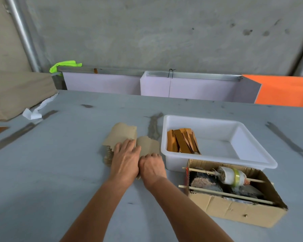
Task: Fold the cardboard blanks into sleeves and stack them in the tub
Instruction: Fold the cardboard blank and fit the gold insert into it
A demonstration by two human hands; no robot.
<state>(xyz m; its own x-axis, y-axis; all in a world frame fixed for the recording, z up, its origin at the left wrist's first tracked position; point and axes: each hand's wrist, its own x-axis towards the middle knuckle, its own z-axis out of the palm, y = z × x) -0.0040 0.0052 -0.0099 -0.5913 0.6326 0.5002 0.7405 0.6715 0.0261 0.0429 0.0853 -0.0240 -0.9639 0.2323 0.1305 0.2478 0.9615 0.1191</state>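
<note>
A stack of brown cardboard blanks [122,135] lies on the grey table just left of the white tub [241,154]. My left hand [125,158] rests flat on the stack, fingers straight. One blank [149,145] lies beside the stack on its right. My right hand [152,165] sits on this blank's near edge with its fingers curled over it. Several folded orange-brown sleeves [182,141] lean together in the tub's left end. The near parts of the stack and the blank are hidden under my hands.
A cardboard box [234,212] holding sticks and a taped roll stands in front of the tub. A large wrapped cardboard bundle [16,95] lies at the far left. A low white and orange barrier [187,88] runs along the table's far edge.
</note>
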